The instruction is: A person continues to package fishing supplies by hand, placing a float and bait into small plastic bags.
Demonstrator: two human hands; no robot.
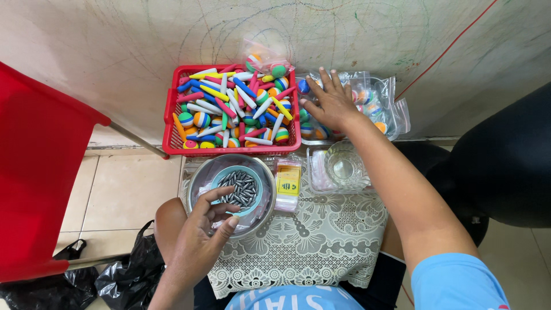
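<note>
Your lap carries a white lace cloth [321, 241] that serves as the worktop, w/ a red chair [40, 172] to your left and black plastic bags [123, 275] on the tiled floor [126, 195] below it.

Up against the wall sits a red basket [172, 123], full of striped foam balls and coloured pointed sticks; the sticks lie every which way, no common axis. Just right of it is a heap of clear bags [381, 100] holding more striped balls. Your right hand [332, 102] lies on that heap, arm stretched well fwd, fingers spread wide and pressed flat on the plastic; can't tell if anything is pinched under the palm.

Nearer you, a metal bowl [198, 178] holds a smaller teal bowl [221, 175] filled w/ small grey metal weights [238, 188], all bullet-shaped, long axes mostly running toward and away from you. Your left hand [201, 238] sits at the bowl's near rim, fingers curled narrow, index fingertip reaching over the teal rim toward the weights; it's not clear whether it pinches one yet. So the weights lie just ahead of the left hand, far from the right one.

Betw. the bowls and a clear plastic tub [321, 172] w/ a glass dish [344, 166] lies a small yellow-labelled packet [288, 182]
</note>
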